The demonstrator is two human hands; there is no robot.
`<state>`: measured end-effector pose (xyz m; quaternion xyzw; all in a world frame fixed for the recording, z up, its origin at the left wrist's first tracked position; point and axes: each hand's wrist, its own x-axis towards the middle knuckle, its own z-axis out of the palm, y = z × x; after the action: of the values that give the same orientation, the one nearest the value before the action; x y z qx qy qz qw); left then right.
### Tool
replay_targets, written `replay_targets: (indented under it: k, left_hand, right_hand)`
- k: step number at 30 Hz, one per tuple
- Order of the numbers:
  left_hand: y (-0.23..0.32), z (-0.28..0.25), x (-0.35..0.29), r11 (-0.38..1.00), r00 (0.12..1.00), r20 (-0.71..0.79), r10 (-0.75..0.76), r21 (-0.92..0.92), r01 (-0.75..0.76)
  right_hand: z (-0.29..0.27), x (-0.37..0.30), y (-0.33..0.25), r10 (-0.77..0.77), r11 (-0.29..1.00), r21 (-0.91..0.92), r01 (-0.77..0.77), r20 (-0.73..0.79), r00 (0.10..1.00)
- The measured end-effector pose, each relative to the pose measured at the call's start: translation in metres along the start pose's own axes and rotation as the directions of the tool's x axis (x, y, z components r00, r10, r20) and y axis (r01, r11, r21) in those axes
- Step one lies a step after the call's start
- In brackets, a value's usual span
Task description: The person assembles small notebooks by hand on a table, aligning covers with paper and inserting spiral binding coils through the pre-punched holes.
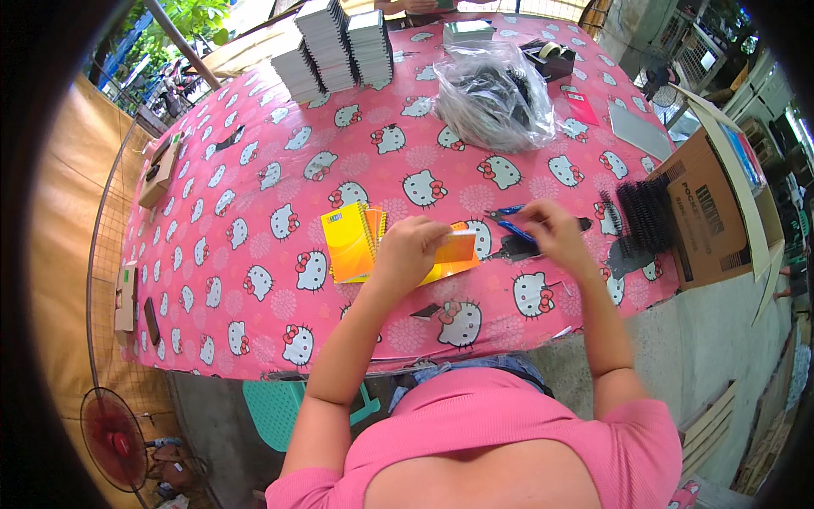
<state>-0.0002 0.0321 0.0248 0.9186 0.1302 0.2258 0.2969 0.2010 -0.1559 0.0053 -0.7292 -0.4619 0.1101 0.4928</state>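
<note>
Near the middle of the table, my left hand (pixel 411 250) is closed at the top edge of a small orange-yellow notebook (pixel 459 249), its fingers pinched there. A yellow spiral notebook (pixel 346 242) lies just left of that hand, partly covered by the wrist. My right hand (pixel 553 237) grips a pair of blue-handled pliers (pixel 512 224), their jaws pointing left, a little above the tabletop and right of the orange-yellow notebook. Some dark flat pieces lie under and beside the right hand, too covered to make out. A small dark scrap (pixel 426 311) rests nearer to me.
Black spiral binding coils (pixel 649 212) stand by a cardboard box (pixel 708 216) at right. Farther off are a clear plastic bag (pixel 492 97) with black contents, a tape dispenser (pixel 549 59) and stacked spiral notebooks (pixel 326 51). Another person's hands (pixel 420 7) show at the far edge.
</note>
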Motion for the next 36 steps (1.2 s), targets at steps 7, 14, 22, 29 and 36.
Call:
replay_targets:
  k: [7, 14, 22, 29, 36]
  left_hand:
    - [0.004, 0.018, -0.013, 0.996, 0.987, -0.135, 0.085, 0.045, -0.079]
    - [0.011, 0.024, -0.025, 0.995, 0.966, -0.249, 0.068, 0.083, -0.049]
    - [0.030, 0.036, -0.034, 0.954, 0.903, -0.423, 0.073, 0.292, 0.060]
    - [0.014, 0.031, -0.031, 0.984, 0.921, -0.381, 0.085, 0.178, -0.017]
    - [0.014, 0.041, -0.023, 0.996, 0.942, -0.334, 0.045, 0.084, -0.018]
  right_hand:
    - [0.036, -0.004, -0.036, -0.131, 0.991, 0.044, 0.127, 0.128, 0.983]
    - [0.034, -0.002, -0.039, -0.055, 0.994, 0.105, 0.033, 0.209, 0.976]
    - [0.045, -0.009, -0.048, -0.080, 0.994, -0.056, 0.092, 0.188, 0.979]
    - [0.061, -0.012, -0.047, -0.244, 0.933, -0.263, 0.245, 0.037, 0.969]
    - [0.066, -0.012, -0.039, -0.238, 0.945, -0.240, 0.223, -0.032, 0.971]
